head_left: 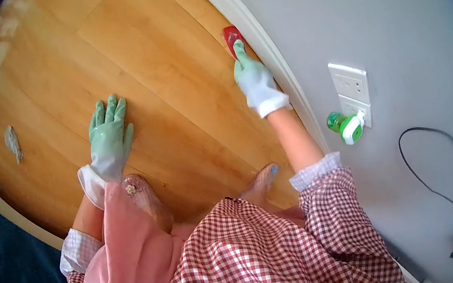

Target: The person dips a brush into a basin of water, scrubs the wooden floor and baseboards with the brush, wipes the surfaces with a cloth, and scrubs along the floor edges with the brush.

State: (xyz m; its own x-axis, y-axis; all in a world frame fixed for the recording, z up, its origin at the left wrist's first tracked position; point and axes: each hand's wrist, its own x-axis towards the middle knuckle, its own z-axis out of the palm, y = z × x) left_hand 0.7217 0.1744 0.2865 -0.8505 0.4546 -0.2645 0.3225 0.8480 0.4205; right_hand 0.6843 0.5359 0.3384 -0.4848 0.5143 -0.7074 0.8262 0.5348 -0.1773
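Observation:
My right hand (pixel 252 76), in a green and white rubber glove, reaches forward to the foot of the wall. Its fingers are closed on a small flat red tool (pixel 231 34), possibly a scrubbing brush, at the floor beside the white baseboard. The tool's underside is hidden. In a matching glove, my left hand (pixel 108 135) is open, fingers stretched out over the wooden floor (pixel 167 80) in front of my knee. I cannot tell whether it presses on the boards. No object shows in that hand.
A crumpled grey cloth or scrap (pixel 13 144) lies at the left. On the right wall is a socket plate (pixel 351 82) with a green and white plug-in device (pixel 349 127). A black cable (pixel 423 181) hangs farther right. Dark blue fabric (pixel 13 261) borders the lower left.

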